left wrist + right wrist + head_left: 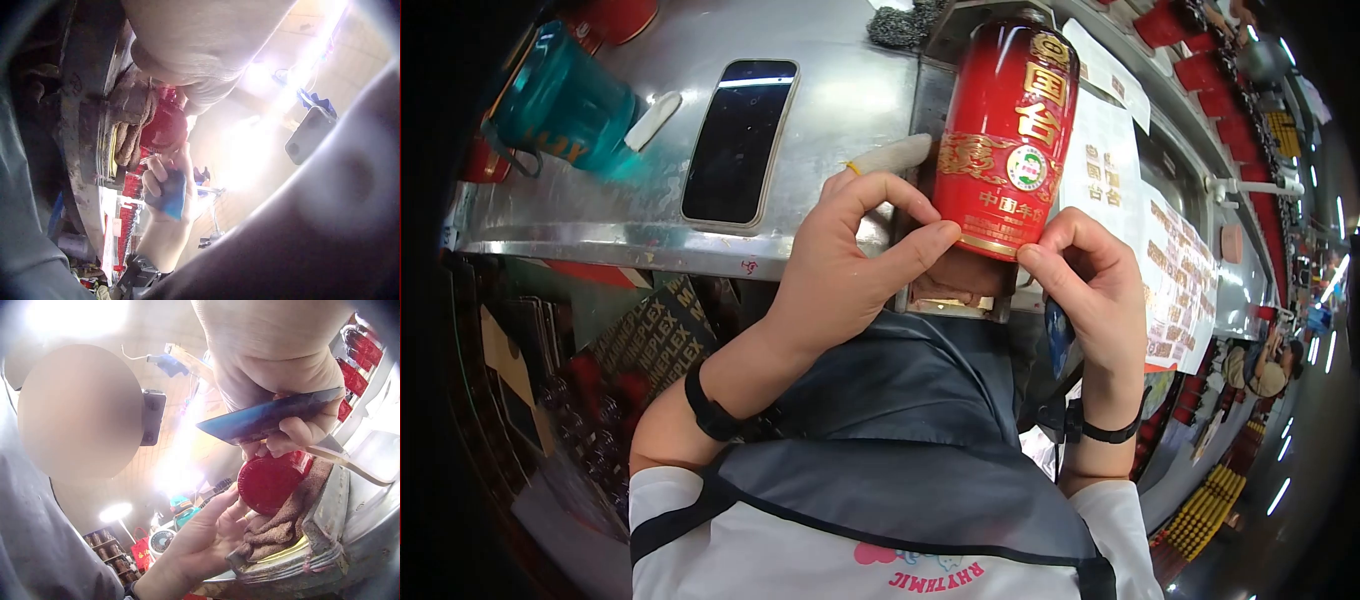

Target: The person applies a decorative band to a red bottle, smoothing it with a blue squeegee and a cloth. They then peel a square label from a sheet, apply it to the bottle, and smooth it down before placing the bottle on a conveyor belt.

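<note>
Apron (900, 500) foremost, red bottle (1000, 130) lies, base between left fingertips (941, 237) and right fingertips (1033, 257)

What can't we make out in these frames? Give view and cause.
Far side of the red bottle: head view, turned away; right wrist view, partly behind the brown cloth.
Gripped part of the flat blue tool: right wrist view, covered by the right hand.
Fine text on the printed sheets: head view, too small.
Distant person: head view, small and blurred.
</note>
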Motion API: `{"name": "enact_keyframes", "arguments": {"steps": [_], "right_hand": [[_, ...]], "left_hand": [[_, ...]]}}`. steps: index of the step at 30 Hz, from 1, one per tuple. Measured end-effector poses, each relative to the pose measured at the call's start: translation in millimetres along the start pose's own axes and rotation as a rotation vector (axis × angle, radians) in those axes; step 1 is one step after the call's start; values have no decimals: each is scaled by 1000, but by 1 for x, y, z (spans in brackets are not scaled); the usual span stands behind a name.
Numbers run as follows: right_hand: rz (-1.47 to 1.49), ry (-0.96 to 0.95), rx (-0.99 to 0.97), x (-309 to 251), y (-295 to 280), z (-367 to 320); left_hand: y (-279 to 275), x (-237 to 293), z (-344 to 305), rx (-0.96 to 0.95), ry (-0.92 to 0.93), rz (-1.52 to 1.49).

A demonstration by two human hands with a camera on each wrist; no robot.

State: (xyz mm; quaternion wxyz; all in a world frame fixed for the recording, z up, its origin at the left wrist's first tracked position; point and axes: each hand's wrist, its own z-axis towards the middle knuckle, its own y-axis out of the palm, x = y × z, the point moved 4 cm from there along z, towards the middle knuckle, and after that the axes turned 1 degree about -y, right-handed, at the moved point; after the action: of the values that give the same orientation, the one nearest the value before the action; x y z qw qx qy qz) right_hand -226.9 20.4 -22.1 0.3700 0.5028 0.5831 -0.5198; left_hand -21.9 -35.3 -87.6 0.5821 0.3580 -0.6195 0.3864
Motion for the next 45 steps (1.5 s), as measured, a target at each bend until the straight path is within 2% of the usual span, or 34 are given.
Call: {"name": "enact_keyframes", "arguments": {"steps": [7,9,10,13,14,16,17,21,23,24,26,28,30,32,39,41,42,44,45], "right_hand": [[-38,40,18,-3,0,-1],[-51,41,14,-3,0,-1],[-57,41,18,-3,0,-1],[-53,56,20,-5,1,-2],[-62,55,9,-5,2,-2],[-21,65,10,-4,0,-2],[-21,72,-1,-3,-2,-2],[1,135,-30,13,-14,1],[136,213,-58,27,-20,3],[134,215,-57,28,-20,2],[177,216,-85,30,-20,3],[169,222,-68,32,-20,3],[171,192,-44,32,-17,4],[162,148,-67,32,-18,4],[173,160,-61,31,-18,4],[140,188,-75,27,-18,4],[145,189,-71,27,-17,4],[101,182,-65,25,-16,5],[105,184,-60,25,-16,5]], "left_hand": [[-8,-9,1,44,-68,-99],[-12,-4,3,108,169,133],[-11,-2,5,117,167,127],[-3,13,9,111,437,425],[-4,15,10,124,434,421],[-1,14,16,26,265,414],[1,13,16,58,296,338],[-2,24,12,60,297,379],[0,27,10,115,420,398],[-1,29,10,114,420,395],[-2,43,3,173,627,560],[11,39,-15,106,908,462],[29,43,-35,55,1184,890],[37,40,-40,41,1267,1069],[40,33,-44,67,1140,1163],[38,30,-46,67,1009,1046],[40,29,-49,60,1010,1046],[34,27,-46,98,784,824],[32,28,-46,91,786,823]]}}
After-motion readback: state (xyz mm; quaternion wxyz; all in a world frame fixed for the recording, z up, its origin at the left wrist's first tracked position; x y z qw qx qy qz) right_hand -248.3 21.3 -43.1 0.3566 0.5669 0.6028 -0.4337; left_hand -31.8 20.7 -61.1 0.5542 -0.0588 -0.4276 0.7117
